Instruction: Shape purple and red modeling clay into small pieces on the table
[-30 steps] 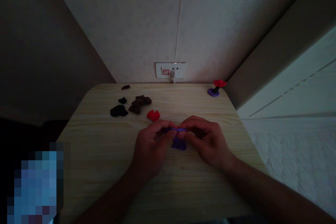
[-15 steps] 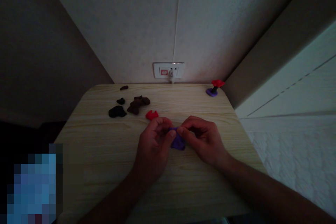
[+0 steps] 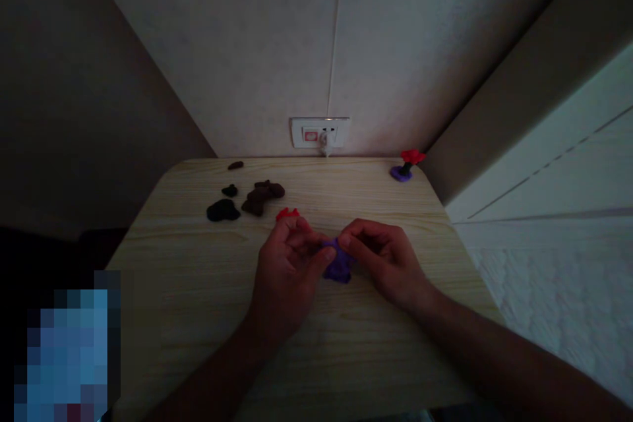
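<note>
Now the left hand (image 3: 287, 270) and right hand (image 3: 388, 260), thumbs closed against fingers, pinch a purple piece (image 3: 339, 254) between them over the tabletop (image 3: 198, 270); just beyond the left, a red lump (image 3: 287, 213) peeks out.

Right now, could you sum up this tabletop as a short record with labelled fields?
Surface: wood-grain table
Left hand: pinching purple clay-like material
Right hand: pinching purple too; whether one piece or two, cannot tell
Beyond left hand: red piece, partly hidden
Table's left part: large black lump, small black lump, brown cluster, small brown piece
Far right corner: red-topped, flower-like figure, purple base
Wall: socket panel, plug inserted
</note>
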`<state>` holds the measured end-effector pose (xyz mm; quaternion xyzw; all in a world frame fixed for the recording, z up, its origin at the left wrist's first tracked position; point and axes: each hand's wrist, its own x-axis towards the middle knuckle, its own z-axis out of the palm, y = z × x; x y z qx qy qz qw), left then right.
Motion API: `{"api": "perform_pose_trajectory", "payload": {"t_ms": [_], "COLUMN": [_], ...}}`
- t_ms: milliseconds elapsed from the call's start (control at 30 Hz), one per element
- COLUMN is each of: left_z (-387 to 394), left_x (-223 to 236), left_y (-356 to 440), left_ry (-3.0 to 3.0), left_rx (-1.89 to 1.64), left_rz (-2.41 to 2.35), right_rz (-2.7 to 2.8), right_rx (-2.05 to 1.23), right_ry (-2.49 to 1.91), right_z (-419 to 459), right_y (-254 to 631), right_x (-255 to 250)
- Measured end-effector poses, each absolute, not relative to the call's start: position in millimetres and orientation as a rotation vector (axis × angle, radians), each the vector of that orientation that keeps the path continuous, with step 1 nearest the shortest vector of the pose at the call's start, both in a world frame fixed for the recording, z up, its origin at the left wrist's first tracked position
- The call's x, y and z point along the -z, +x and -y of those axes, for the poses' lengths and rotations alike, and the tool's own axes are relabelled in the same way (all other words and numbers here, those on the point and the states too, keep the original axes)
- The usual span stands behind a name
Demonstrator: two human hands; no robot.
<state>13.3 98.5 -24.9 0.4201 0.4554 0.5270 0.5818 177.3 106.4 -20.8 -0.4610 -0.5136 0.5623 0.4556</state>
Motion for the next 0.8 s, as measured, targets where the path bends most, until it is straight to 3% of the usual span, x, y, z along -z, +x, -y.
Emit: {"api": "perform_pose_trajectory", "payload": {"t_ms": [800], "left_z": [-95.3], "left_x": [21.9], "left_y": [12.2], "left_ry": [1.196], "left_rx": [-1.198], "left_rz": [-1.162], "right_rz": [1.459], "right_rx": [-1.411], "right_ry": [-1.092], "right_z": [-104.8], "right_y": [186.4], "right_x": [22.4]}}
